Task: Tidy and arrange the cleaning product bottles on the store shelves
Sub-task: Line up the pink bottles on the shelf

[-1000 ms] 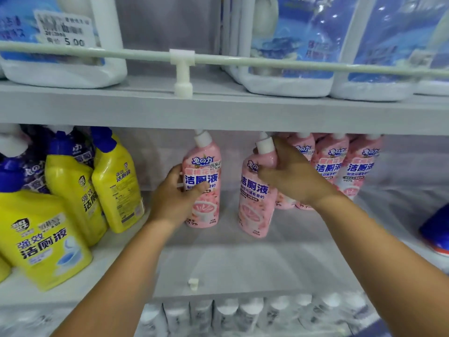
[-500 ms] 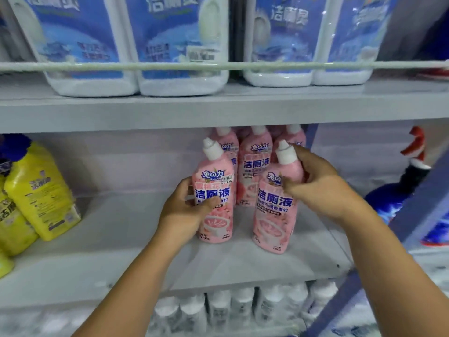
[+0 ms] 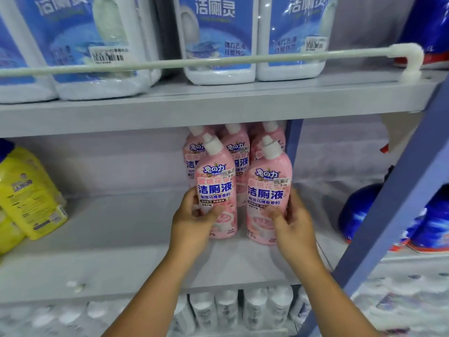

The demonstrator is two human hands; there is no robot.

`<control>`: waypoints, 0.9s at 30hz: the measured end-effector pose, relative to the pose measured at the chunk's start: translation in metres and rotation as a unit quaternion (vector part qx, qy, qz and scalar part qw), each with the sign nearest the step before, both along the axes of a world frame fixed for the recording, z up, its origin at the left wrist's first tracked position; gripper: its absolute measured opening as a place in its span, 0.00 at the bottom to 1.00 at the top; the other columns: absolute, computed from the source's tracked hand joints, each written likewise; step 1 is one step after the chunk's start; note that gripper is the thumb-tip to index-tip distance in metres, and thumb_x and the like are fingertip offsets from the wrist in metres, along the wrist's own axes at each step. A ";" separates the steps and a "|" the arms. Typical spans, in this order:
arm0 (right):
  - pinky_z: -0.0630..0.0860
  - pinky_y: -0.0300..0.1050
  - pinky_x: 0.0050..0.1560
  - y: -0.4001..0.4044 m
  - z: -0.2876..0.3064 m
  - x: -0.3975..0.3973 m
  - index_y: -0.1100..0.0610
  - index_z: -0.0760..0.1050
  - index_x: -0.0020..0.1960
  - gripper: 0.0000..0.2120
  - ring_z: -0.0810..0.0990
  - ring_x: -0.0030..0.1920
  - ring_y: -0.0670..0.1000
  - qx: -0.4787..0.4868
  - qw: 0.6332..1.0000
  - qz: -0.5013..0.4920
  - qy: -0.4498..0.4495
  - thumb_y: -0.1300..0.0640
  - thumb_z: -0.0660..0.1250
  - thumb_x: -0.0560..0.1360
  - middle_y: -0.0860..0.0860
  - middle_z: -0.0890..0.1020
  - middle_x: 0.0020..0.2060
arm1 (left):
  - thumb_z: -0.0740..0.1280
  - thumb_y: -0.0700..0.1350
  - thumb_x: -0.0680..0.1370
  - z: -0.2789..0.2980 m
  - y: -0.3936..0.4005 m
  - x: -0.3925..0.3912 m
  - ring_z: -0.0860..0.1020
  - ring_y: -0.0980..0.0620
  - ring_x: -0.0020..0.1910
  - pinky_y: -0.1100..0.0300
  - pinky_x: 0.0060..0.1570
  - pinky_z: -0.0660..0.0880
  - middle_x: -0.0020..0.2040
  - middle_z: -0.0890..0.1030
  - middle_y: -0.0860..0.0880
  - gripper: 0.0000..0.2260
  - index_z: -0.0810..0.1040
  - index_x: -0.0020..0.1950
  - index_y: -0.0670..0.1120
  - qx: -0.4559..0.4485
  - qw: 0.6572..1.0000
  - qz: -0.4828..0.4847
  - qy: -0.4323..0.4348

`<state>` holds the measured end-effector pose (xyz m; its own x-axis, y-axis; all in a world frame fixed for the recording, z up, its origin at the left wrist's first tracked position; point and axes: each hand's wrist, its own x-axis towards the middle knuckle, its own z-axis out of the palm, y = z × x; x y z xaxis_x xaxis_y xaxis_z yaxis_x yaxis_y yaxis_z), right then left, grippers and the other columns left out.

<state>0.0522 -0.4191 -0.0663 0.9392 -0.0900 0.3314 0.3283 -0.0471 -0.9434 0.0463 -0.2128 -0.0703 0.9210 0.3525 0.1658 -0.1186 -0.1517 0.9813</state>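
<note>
Two pink toilet-cleaner bottles with white caps stand upright at the right end of the middle shelf (image 3: pixel 116 259). My left hand (image 3: pixel 194 215) grips the lower part of the left pink bottle (image 3: pixel 216 188). My right hand (image 3: pixel 291 220) grips the lower part of the right pink bottle (image 3: pixel 268 190). Behind them stands a row of three more pink bottles (image 3: pixel 237 147), partly hidden. The two front bottles stand close together, next to the blue upright post.
Yellow bottles (image 3: pixel 26 190) lean at the shelf's far left. Large white jugs with blue labels (image 3: pixel 218 37) fill the upper shelf behind a white guard rail (image 3: pixel 218 62). Blue bottles (image 3: pixel 359 212) sit right of the blue shelf post (image 3: pixel 398 215). White-capped bottles (image 3: pixel 243 310) line the lower shelf.
Both hands carried the two pink bottles rightward to the group at the shelf's right end. My right hand slid from its bottle's neck down to its lower body.
</note>
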 end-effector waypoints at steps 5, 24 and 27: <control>0.82 0.39 0.51 -0.005 -0.001 0.023 0.55 0.73 0.71 0.20 0.84 0.57 0.49 0.109 0.994 -0.026 0.011 0.65 0.67 0.80 0.50 0.85 0.59 | 0.78 0.42 0.73 0.002 -0.019 0.024 0.83 0.64 0.46 0.62 0.43 0.80 0.49 0.84 0.67 0.22 0.78 0.61 0.59 -0.002 1.000 -0.008 -0.008; 0.82 0.44 0.53 -0.011 -0.036 0.058 0.57 0.73 0.69 0.22 0.84 0.58 0.52 0.097 0.994 -0.019 0.043 0.69 0.69 0.77 0.53 0.84 0.59 | 0.76 0.37 0.74 -0.027 -0.031 0.035 0.83 0.66 0.48 0.73 0.44 0.76 0.50 0.84 0.64 0.21 0.76 0.57 0.59 0.018 0.999 -0.032 -0.029; 0.81 0.42 0.52 -0.010 -0.040 0.059 0.57 0.70 0.71 0.21 0.83 0.59 0.51 0.101 0.994 -0.026 0.040 0.66 0.68 0.79 0.53 0.83 0.61 | 0.76 0.36 0.75 -0.033 -0.033 0.034 0.84 0.62 0.51 0.71 0.46 0.77 0.55 0.85 0.57 0.21 0.77 0.63 0.52 -0.007 0.999 -0.022 -0.036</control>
